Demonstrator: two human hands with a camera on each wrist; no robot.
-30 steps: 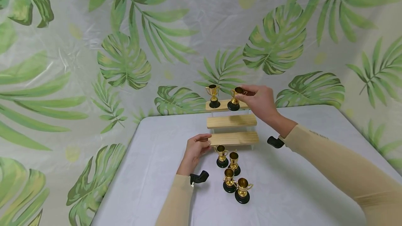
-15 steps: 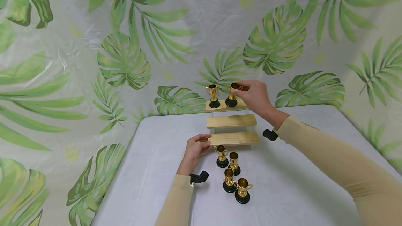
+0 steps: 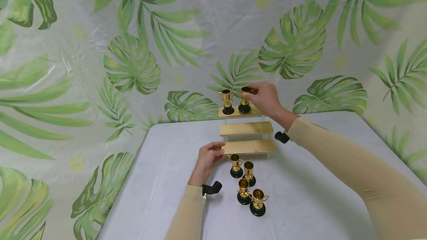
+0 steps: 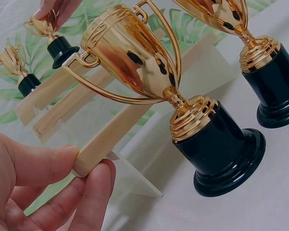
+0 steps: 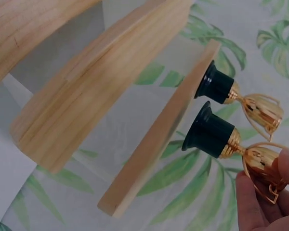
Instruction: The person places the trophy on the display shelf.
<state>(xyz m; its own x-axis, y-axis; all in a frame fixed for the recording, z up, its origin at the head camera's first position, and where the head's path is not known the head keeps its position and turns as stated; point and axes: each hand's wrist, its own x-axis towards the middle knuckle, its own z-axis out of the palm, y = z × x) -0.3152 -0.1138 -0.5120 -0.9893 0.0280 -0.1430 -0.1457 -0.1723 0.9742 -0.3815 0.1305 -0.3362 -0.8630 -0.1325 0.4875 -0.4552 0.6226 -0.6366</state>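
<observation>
A small gold trophy cup with a black base (image 3: pixel 245 107) is pinched at its cup and handle by my right hand (image 3: pixel 265 97). Its base is right at the top board (image 5: pixel 159 130) of a three-step wooden stand. A matching trophy (image 3: pixel 227 101) stands upright on that board's left end. My left hand (image 3: pixel 207 157) grips the left end of the lowest board (image 3: pixel 248 146), thumb above and fingers below, as the left wrist view shows. Just in front of the stand, the nearest trophy (image 4: pixel 207 144) looms large in that view.
Several more trophies stand upright on the white-covered table (image 3: pixel 166 180), among them a front one (image 3: pixel 258 203). The stand's middle board (image 3: pixel 246 128) is bare. Behind rises a leaf-patterned curtain (image 3: pixel 186 47). Both wrists wear black cameras.
My right hand has carried its trophy left along the top board, closer to the trophy standing there. The left hand and the trophies on the table have stayed put.
</observation>
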